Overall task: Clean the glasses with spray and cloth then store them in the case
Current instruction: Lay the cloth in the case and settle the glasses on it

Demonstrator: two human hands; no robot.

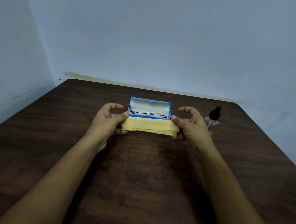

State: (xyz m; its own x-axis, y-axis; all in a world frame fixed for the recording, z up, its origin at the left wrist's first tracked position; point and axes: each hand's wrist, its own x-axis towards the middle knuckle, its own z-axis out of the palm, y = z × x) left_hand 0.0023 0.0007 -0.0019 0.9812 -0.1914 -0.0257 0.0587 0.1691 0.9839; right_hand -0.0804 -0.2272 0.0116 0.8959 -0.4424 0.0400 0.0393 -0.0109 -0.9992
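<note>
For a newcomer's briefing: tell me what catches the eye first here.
The folded yellow cloth stands out at centre, stretched between the left hand and right hand, each pinching one end. Just behind it the blue case stands open with the glasses lying inside. A clear spray bottle with a black top stands to the right, behind the right hand.

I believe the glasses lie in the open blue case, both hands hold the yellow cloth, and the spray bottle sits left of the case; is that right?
Not quite: the head view shows the spray bottle sitting right of the case, beside the right hand. The glasses and cloth are as you say.
</note>
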